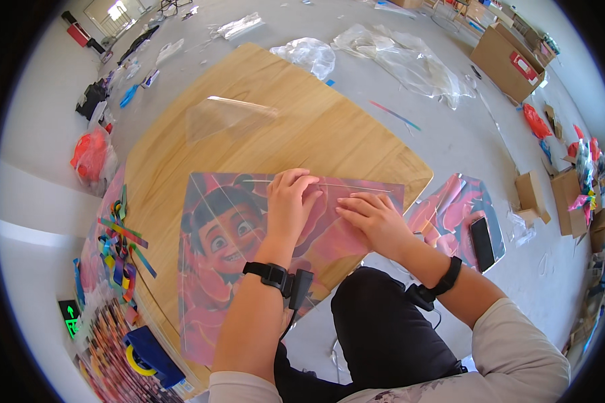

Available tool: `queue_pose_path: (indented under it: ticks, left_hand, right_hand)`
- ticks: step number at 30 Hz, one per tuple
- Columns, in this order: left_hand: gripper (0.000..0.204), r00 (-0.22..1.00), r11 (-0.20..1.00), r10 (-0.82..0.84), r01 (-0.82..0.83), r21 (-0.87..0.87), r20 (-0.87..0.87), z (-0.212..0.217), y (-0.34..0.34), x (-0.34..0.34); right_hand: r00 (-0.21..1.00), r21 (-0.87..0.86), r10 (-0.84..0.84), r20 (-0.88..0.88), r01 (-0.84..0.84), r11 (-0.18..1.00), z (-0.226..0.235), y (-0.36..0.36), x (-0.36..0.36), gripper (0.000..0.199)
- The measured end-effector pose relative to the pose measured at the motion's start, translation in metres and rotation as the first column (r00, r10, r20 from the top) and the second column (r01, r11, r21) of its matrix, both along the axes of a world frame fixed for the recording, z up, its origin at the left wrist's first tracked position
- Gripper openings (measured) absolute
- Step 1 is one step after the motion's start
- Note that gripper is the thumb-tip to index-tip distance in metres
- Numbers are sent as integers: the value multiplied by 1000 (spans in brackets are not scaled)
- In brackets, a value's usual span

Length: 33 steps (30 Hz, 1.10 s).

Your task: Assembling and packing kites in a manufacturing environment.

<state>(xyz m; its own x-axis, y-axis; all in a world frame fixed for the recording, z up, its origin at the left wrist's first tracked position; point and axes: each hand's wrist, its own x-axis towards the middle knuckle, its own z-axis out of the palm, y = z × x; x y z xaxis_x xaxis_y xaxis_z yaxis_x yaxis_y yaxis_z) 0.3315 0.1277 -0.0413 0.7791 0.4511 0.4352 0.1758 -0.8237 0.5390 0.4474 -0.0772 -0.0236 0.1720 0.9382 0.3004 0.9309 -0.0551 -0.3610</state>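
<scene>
A printed plastic sheet [208, 269] with a cartoon child in pink and red lies before me, partly over the table's near edge. A thin pale rod [356, 187] runs along its far edge. My left hand [290, 200] is closed over the rod, fingers bent and thumb near them; what lies right under the fingertips is hidden. To its right, my right hand [373, 218] rests on the sheet with fingers stretched out and nothing seen in them, just below the rod.
The wooden table [316, 127] bears a clear plastic piece [228, 117]. Colourful ribbons [121, 258] and a tape dispenser [151, 356] are at left. A phone [482, 243] lies on another printed sheet [444, 208] at right. Plastic wrap [410, 60] and cardboard boxes [507, 60] are on the floor.
</scene>
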Motion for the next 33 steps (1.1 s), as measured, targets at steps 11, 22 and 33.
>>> queue_pose_path:
  ticks: [11,22,33]
  left_hand:
    - [17,995,996,-94,93,-9,-22,1,5,14]
    - [24,955,955,-296,296,4,-17,12,-47,46]
    - [25,968,941,-251,237,-240,-26,5,-94,81]
  right_hand:
    - [1000,-28,22,-5,-23,999,-1,-19,15,48]
    - [774,71,-369,-514,467,881,0,-50,33,23]
    - [760,52,-467,-451,545,837,-3,-55,62,19]
